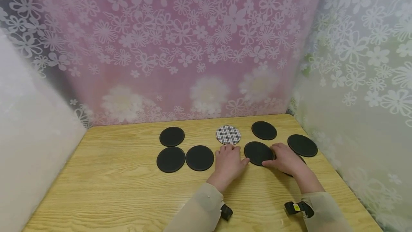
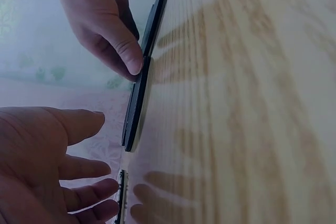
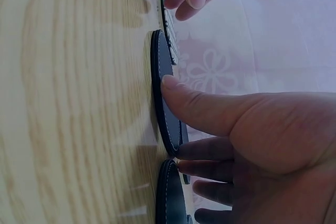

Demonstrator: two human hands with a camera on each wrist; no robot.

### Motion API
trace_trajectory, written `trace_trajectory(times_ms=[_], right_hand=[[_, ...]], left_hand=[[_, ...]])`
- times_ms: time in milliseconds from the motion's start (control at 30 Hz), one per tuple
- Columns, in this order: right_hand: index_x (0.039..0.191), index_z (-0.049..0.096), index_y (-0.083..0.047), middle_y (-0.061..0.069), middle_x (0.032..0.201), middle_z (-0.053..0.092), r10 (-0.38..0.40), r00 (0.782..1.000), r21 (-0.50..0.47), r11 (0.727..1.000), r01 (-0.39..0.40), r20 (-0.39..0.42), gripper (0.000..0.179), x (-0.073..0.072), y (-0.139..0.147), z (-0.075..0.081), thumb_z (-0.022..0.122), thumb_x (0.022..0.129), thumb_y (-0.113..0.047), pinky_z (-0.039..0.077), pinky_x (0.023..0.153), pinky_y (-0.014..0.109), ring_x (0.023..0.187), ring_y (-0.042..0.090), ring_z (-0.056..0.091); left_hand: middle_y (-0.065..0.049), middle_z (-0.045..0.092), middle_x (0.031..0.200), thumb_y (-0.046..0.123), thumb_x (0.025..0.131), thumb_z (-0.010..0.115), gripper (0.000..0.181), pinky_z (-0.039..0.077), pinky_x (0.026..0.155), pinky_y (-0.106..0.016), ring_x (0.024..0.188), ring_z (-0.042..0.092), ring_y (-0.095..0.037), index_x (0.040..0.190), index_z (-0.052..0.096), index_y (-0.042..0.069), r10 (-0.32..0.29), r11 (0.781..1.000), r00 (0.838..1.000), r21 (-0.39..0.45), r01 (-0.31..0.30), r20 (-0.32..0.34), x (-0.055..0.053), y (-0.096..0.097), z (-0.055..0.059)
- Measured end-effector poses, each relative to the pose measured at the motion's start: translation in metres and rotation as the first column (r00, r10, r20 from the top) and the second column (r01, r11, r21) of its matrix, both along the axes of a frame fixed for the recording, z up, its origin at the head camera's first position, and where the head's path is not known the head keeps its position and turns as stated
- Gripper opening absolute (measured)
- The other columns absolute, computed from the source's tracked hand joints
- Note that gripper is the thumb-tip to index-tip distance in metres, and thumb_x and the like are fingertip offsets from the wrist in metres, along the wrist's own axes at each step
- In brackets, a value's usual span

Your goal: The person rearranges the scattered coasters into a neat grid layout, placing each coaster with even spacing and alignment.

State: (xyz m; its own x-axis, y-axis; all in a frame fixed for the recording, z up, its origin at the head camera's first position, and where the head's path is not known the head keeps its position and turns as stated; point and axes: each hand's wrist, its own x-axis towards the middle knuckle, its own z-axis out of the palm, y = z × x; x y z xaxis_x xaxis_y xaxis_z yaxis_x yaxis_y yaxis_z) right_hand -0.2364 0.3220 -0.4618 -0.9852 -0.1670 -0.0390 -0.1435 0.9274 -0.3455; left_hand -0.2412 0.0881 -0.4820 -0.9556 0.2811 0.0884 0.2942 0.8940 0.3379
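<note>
A round black coaster [image 1: 257, 153] with a stitched rim lies flat on the table, between the two hands. On its right edge rests my right hand [image 1: 284, 159], the thumb on its upper face and the fingers by the far rim. Another black coaster [image 1: 300, 159] lies partly hidden under that hand. My left hand [image 1: 227, 162] hovers with loosely spread fingers just in front of a plaid black-and-white coaster [image 1: 228, 135]; nothing is in its grasp. The left wrist view shows the plaid coaster [image 2: 122, 195] edge-on beside the left fingertips.
Three black coasters, one of them [image 1: 200, 158] nearest the left hand, lie left of it. Two more, one at the back [image 1: 264, 130] and one near the right edge [image 1: 302, 145], lie beyond the right hand. Floral curtains [image 1: 193, 46] border the wooden table [image 1: 112, 182].
</note>
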Motion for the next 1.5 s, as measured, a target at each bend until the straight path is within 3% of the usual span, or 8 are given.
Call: trace_trajectory(times_ms=[400,667,833,1233,1333,1500], right_hand=[[0.132,0.068,0.017,0.038,0.134,0.063,0.025,0.999,0.014,1.000,-0.025,-0.027,0.072,0.001,-0.009,0.001,0.093,0.091,-0.037,0.050,0.104,0.067,0.127,0.058,0.059],[0.124,0.075,0.012,0.032,0.124,0.067,-0.037,0.997,0.079,0.996,0.042,-0.066,0.061,0.002,-0.019,0.004,0.090,0.093,-0.038,0.050,0.100,0.070,0.119,0.057,0.060],[0.123,0.077,0.009,0.029,0.119,0.067,-0.071,0.996,0.096,0.993,0.075,-0.046,0.054,0.000,-0.020,0.004,0.088,0.096,-0.037,0.049,0.097,0.071,0.117,0.056,0.059],[0.126,0.077,0.005,0.026,0.125,0.074,-0.127,0.992,0.003,0.992,0.127,0.020,0.048,-0.005,-0.016,0.003,0.083,0.100,-0.034,0.045,0.102,0.074,0.123,0.060,0.058],[0.127,0.076,0.006,0.025,0.124,0.075,-0.133,0.991,-0.010,0.991,0.133,0.026,0.048,-0.006,-0.017,0.003,0.083,0.100,-0.033,0.047,0.102,0.072,0.120,0.057,0.062],[0.129,0.070,0.010,0.019,0.114,0.073,-0.146,0.985,-0.075,0.985,0.153,0.087,0.048,-0.007,-0.017,0.002,0.081,0.102,-0.029,0.053,0.095,0.061,0.102,0.037,0.069]], left_hand=[[-0.003,0.065,0.119,0.059,0.100,0.078,0.050,0.042,0.089,-0.042,0.110,0.055,-0.025,0.128,0.080,0.017,-0.019,1.000,1.000,-0.016,0.019,0.012,-0.001,-0.003,-0.006],[-0.002,0.065,0.113,0.056,0.096,0.083,0.049,0.039,0.084,-0.040,0.102,0.053,-0.023,0.127,0.081,0.017,-0.029,1.000,1.000,-0.008,0.029,-0.003,-0.002,-0.002,-0.007],[-0.002,0.065,0.110,0.054,0.095,0.086,0.047,0.038,0.083,-0.039,0.098,0.051,-0.022,0.123,0.081,0.016,-0.023,1.000,1.000,-0.002,0.023,0.001,0.000,-0.002,-0.006],[-0.003,0.066,0.108,0.048,0.092,0.091,0.043,0.043,0.085,-0.043,0.096,0.054,-0.023,0.117,0.080,0.015,-0.006,0.999,1.000,-0.034,0.006,-0.016,0.000,-0.001,-0.004],[-0.003,0.067,0.108,0.047,0.091,0.092,0.044,0.042,0.084,-0.042,0.096,0.054,-0.023,0.118,0.079,0.015,-0.002,1.000,1.000,-0.024,0.002,-0.016,-0.001,-0.001,-0.005],[-0.003,0.068,0.107,0.047,0.090,0.092,0.046,0.043,0.085,-0.042,0.095,0.055,-0.023,0.119,0.079,0.013,0.005,1.000,1.000,-0.020,-0.005,-0.006,-0.003,-0.001,-0.007]])
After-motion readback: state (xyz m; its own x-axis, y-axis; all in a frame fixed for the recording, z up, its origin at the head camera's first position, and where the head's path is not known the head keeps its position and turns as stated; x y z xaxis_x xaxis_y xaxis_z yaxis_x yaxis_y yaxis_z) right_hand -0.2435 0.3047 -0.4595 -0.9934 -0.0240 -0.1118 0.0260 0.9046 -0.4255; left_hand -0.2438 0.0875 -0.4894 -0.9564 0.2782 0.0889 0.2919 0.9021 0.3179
